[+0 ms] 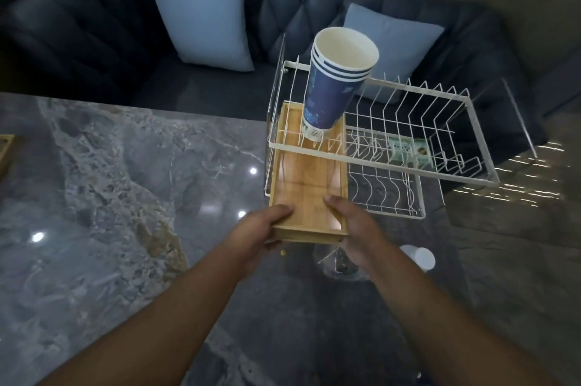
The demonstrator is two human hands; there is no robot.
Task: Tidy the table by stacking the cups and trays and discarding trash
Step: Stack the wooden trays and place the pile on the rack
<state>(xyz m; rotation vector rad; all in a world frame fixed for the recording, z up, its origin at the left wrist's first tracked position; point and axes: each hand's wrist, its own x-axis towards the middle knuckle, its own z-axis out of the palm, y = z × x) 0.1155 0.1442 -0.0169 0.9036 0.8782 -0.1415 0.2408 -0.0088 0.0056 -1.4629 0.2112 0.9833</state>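
A stack of light wooden trays (pixel 306 178) lies lengthwise in the lower level of a white wire dish rack (pixel 377 159), with its near end sticking out toward me. My left hand (pixel 261 228) grips the near left corner of the trays. My right hand (pixel 355 228) grips the near right corner. A stack of blue paper cups (pixel 333 83) stands tilted on the rack's upper level, above the far end of the trays.
The grey marble table (pixel 125 197) carries a clear glass (pixel 338 263) and a white lidded container (pixel 419 256) just under my right hand. Another wooden piece (pixel 4 149) shows at the left edge. A dark sofa with pale blue cushions (pixel 204 20) stands behind.
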